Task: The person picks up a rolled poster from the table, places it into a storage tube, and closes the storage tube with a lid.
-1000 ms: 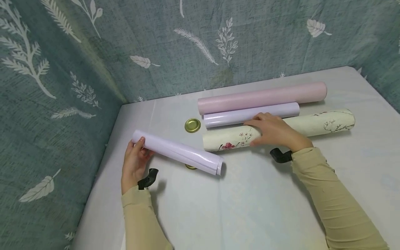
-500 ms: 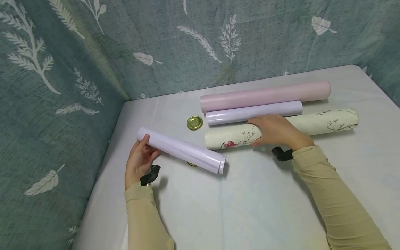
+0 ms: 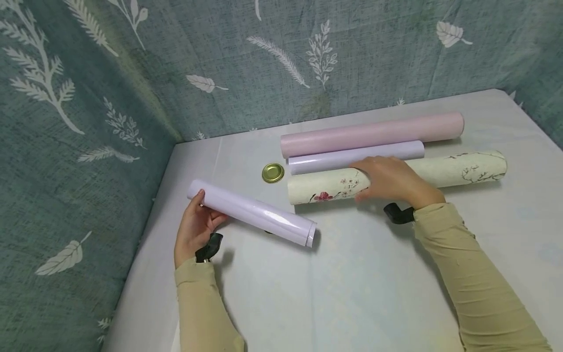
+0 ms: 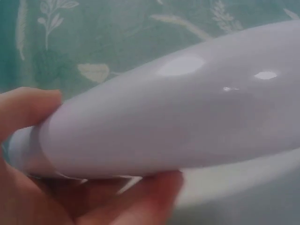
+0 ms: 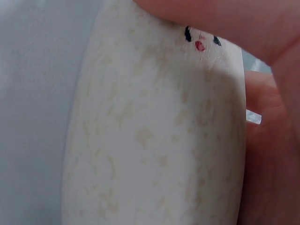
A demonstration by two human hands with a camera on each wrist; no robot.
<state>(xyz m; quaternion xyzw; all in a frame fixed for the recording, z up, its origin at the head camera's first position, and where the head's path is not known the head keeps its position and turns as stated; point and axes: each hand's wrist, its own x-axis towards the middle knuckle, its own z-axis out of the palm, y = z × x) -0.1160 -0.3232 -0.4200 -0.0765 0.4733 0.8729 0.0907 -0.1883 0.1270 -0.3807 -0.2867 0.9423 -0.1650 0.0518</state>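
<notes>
My left hand (image 3: pixel 195 227) holds a glossy pale-lilac wallpaper roll (image 3: pixel 255 211) near its left end. The thumb lies on top and the fingers reach underneath, as the left wrist view also shows. That roll slants down toward the right, its loose edge showing at the far end. My right hand (image 3: pixel 391 181) grips a cream wallpaper roll (image 3: pixel 457 171) printed with red blossoms and dark twigs, thumb on the near side and fingers over the top. A shadow shows beneath the cream roll's left end. In the right wrist view its mottled surface (image 5: pixel 140 140) fills the middle.
Behind the cream roll lie a second glossy lilac roll (image 3: pixel 325 160) and a longer pink roll (image 3: pixel 374 134). A gold jar lid (image 3: pixel 272 173) sits left of them. Another small object is almost hidden under the held lilac roll. Leaf-print cloth (image 3: pixel 264 98) surrounds the white table (image 3: pixel 352 293).
The cream roll has shifted slightly up and away in my right hand, and the shadow below its left end has grown. The held lilac roll now covers more of a gold lid beneath it.
</notes>
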